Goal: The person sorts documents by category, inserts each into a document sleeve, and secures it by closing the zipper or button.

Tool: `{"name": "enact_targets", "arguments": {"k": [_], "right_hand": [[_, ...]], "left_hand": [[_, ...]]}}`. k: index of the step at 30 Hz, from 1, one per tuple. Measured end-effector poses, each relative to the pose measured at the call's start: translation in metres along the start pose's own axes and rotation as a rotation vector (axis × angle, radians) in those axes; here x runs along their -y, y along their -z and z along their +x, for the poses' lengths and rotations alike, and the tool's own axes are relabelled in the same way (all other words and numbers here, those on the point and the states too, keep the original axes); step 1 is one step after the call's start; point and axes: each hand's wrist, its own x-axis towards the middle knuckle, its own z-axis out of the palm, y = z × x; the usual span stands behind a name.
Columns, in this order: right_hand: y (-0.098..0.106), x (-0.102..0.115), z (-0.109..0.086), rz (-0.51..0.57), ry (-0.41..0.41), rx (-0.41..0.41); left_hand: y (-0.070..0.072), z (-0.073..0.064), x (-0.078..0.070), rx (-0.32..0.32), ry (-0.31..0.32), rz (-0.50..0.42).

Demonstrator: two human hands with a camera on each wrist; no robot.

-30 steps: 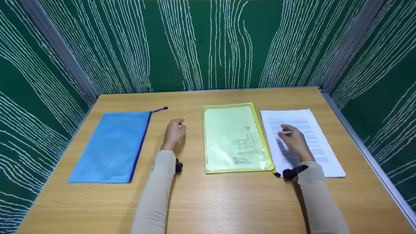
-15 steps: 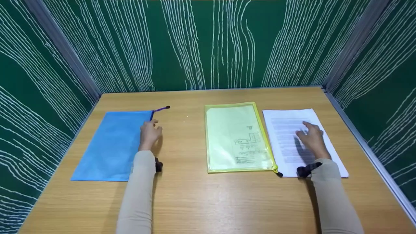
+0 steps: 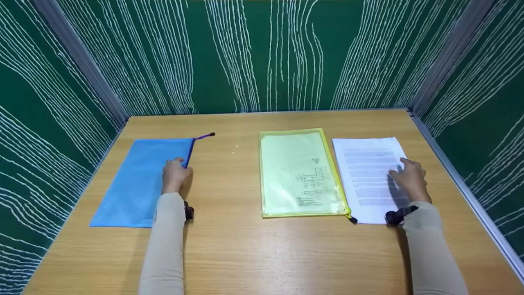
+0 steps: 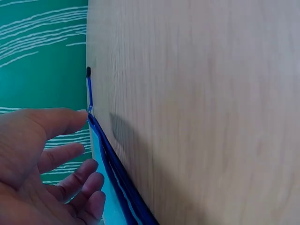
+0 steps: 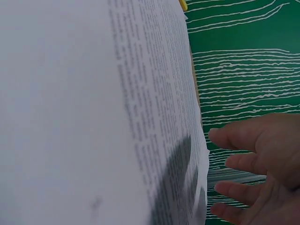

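A blue zip folder (image 3: 131,180) lies flat at the left of the table, its dark blue zip edge (image 4: 117,173) facing right. Over that edge hovers my left hand (image 3: 176,176), fingers loosely bent and holding nothing. A stack of printed paper (image 3: 364,180) lies at the right, text showing on the top sheet. My right hand (image 3: 410,177) is over the stack's right edge, fingers spread and holding nothing; its shadow falls on the page. Between the two lies a yellow zip folder (image 3: 294,172) with a printed drawing sheet inside.
The wooden table (image 3: 229,254) is bounded by green walls (image 3: 282,57) with white wavy lines. The blue folder's zip pull (image 3: 212,134) points to the back right. The yellow folder's pull (image 3: 353,220) overlaps the paper's near left corner. Tiny white specks lie mid-table.
My left hand has moved left from the bare table to above the blue folder's zip edge. My right hand has shifted right across the paper to its right edge. Folders and paper stay put.
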Motion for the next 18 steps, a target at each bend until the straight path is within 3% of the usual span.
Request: {"name": "enact_targets", "arguments": {"k": [6,18], "right_hand": [[0.002,-0.005,0.001,-0.005,-0.127,0.018],[0.014,-0.006,-0.007,-0.008,-0.122,0.042]], "left_hand": [[0.004,-0.002,0.01,0.022,0.02,0.006],[0.008,0.002,0.024,0.044,-0.035,-0.021]]}}
